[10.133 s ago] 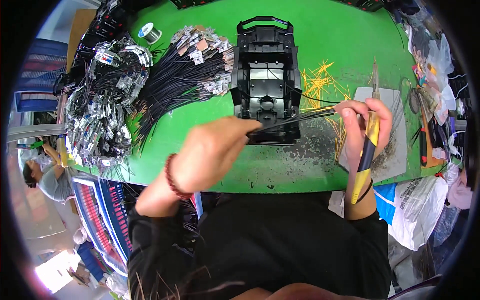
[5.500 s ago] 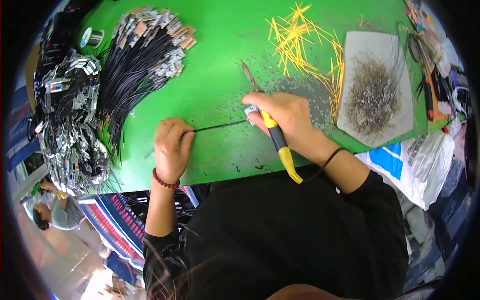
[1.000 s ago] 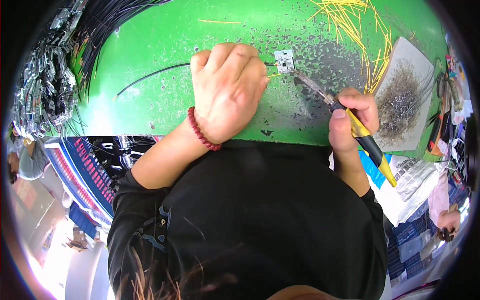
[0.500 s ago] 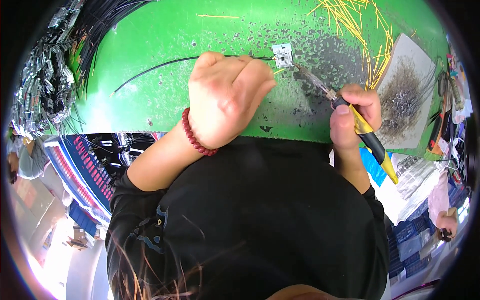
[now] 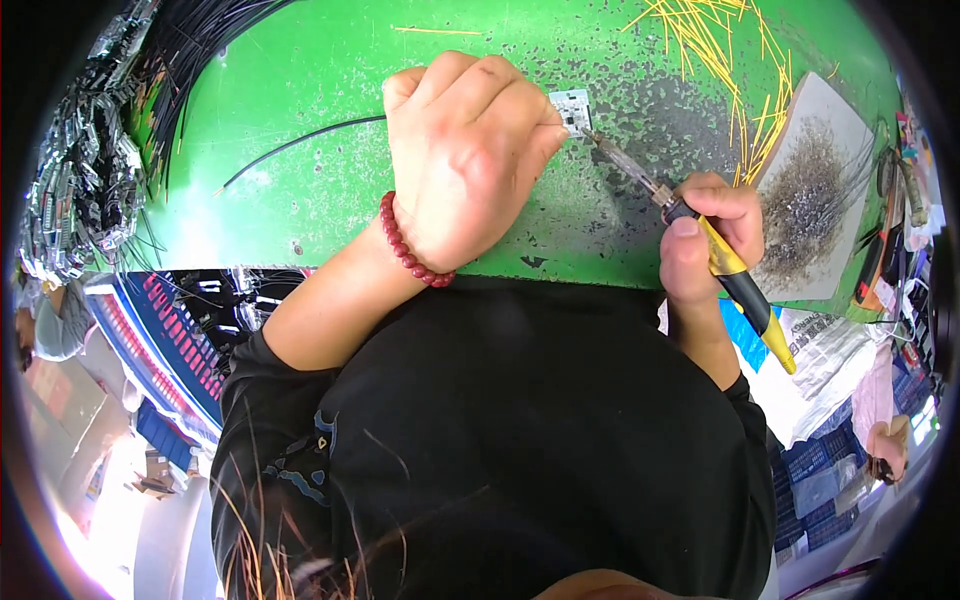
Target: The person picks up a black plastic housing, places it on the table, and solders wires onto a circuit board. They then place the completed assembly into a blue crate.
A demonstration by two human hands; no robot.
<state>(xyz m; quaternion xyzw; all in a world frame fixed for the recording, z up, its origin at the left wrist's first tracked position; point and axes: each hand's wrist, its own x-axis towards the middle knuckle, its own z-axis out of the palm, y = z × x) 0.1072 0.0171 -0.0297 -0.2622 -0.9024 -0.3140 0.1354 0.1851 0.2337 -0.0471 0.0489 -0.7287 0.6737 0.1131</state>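
Note:
A small white circuit board (image 5: 573,106) lies on the green tabletop, its left part hidden by my left hand (image 5: 470,150). That hand is closed, back upward, with its thumb-side fingers at the board's lower left edge; whatever they pinch is hidden. A black wire (image 5: 290,147) runs from beneath the hand out to the left. My right hand (image 5: 715,235) grips a yellow and black soldering iron (image 5: 742,285), and the iron's tip is at the board's lower right corner. Whether the tip touches the board I cannot tell.
Yellow wires (image 5: 690,45) lie scattered at the far right. Below them is a pale board (image 5: 815,190) covered in dark residue. Black wires (image 5: 195,70) and a heap of electronic parts (image 5: 80,190) fill the left side. Pliers-like tools (image 5: 880,250) sit at the right edge.
My left hand has moved up and slightly right, and now covers part of the circuit board and the wire joined to it. The right hand and soldering iron have barely moved.

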